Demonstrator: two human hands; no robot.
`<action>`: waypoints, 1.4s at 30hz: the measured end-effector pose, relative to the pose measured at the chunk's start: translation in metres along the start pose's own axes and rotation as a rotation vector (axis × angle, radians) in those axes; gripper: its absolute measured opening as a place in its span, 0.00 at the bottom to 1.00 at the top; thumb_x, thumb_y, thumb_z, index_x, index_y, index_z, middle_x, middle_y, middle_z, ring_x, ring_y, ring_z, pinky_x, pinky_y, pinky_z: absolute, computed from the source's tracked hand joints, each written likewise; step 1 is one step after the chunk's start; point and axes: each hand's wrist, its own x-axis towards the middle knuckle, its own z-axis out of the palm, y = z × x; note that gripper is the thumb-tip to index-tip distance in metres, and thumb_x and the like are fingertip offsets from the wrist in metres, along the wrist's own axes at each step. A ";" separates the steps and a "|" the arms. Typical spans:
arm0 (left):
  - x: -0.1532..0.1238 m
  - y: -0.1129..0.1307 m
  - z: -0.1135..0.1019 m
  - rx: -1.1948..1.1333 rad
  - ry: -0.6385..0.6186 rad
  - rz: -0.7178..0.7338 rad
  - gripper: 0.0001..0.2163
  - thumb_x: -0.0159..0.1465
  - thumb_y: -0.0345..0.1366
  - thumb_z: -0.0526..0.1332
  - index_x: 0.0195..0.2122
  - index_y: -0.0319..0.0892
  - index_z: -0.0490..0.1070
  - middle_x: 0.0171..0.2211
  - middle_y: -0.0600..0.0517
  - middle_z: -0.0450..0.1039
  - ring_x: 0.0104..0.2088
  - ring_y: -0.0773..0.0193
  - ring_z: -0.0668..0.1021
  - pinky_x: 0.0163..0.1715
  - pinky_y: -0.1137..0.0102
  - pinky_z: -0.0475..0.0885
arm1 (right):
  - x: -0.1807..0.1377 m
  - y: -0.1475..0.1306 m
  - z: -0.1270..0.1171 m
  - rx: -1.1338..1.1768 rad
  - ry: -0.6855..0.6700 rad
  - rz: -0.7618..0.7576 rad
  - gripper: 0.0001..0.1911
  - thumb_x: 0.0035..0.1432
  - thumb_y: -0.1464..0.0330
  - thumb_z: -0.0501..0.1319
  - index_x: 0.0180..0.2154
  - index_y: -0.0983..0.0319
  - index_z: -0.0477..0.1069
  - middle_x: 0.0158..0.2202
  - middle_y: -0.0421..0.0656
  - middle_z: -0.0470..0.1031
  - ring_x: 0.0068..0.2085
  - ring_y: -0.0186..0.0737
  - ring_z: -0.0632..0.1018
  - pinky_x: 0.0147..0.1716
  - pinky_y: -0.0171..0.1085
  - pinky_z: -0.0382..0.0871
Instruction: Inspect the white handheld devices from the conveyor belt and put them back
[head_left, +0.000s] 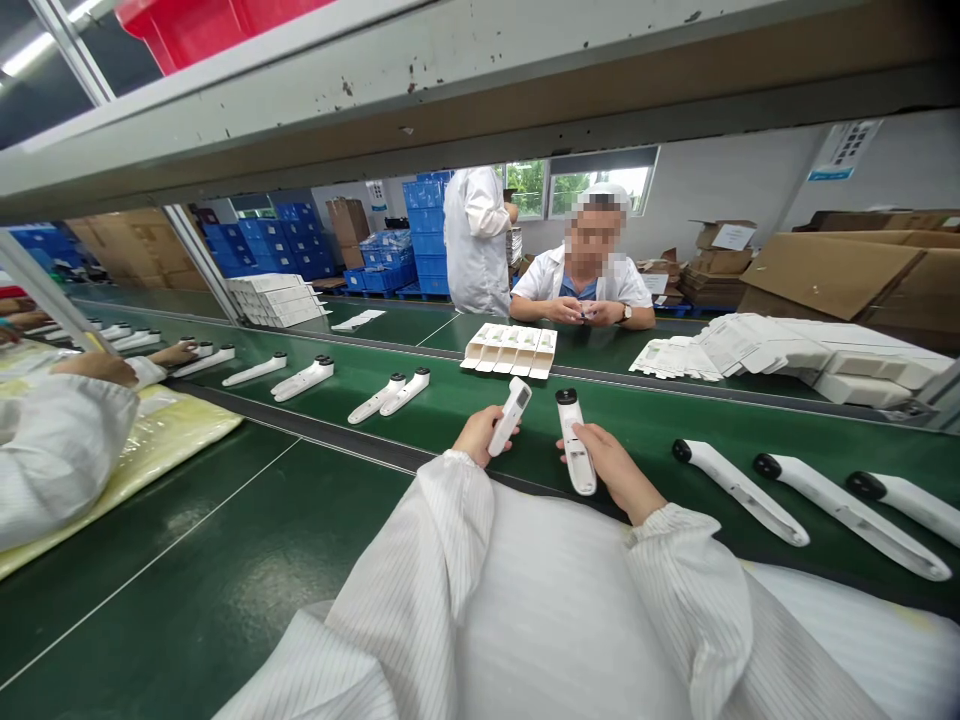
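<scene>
My left hand [480,436] grips a white handheld device [510,416] that stands tilted above the green conveyor belt [480,405]. My right hand [611,466] holds a second white device [576,450] by its body, with its black tip pointing away from me. Several similar devices [739,492] with black ends lie in a slanted row on the belt to the right of my hands. More of them [304,378] lie on the belt to the left. My white striped sleeves [450,530] fill the bottom of the view.
A co-worker in a white coat [581,285] sits across the belt behind white folded cartons [510,350]. A person [476,240] stands behind. Another person's arm [97,368] rests at left. A grey overhead shelf beam [450,100] crosses above; blue crates [420,230] and cardboard boxes [847,270] stand beyond.
</scene>
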 end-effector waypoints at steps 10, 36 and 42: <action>-0.027 -0.005 0.041 -0.280 -0.207 -0.190 0.14 0.61 0.45 0.56 0.35 0.37 0.70 0.25 0.50 0.68 0.22 0.70 0.70 0.15 0.77 0.58 | -0.002 0.000 -0.012 -0.656 0.312 -0.481 0.18 0.54 0.65 0.54 0.47 0.61 0.68 0.49 0.51 0.69 0.50 0.51 0.70 0.48 0.48 0.62; -0.016 -0.010 0.030 -0.241 -0.004 -0.052 0.07 0.55 0.32 0.60 0.36 0.41 0.71 0.28 0.52 0.70 0.26 0.71 0.71 0.25 0.75 0.61 | 0.003 0.007 0.002 -0.423 0.034 -0.109 0.13 0.51 0.64 0.58 0.40 0.60 0.68 0.37 0.44 0.75 0.37 0.43 0.75 0.39 0.41 0.65; -0.015 -0.011 0.028 -0.184 0.002 -0.036 0.07 0.55 0.33 0.59 0.35 0.41 0.71 0.28 0.53 0.70 0.25 0.72 0.71 0.25 0.75 0.61 | -0.005 0.001 0.004 -0.672 0.232 -0.464 0.19 0.53 0.68 0.54 0.47 0.63 0.68 0.48 0.50 0.70 0.45 0.46 0.72 0.45 0.44 0.65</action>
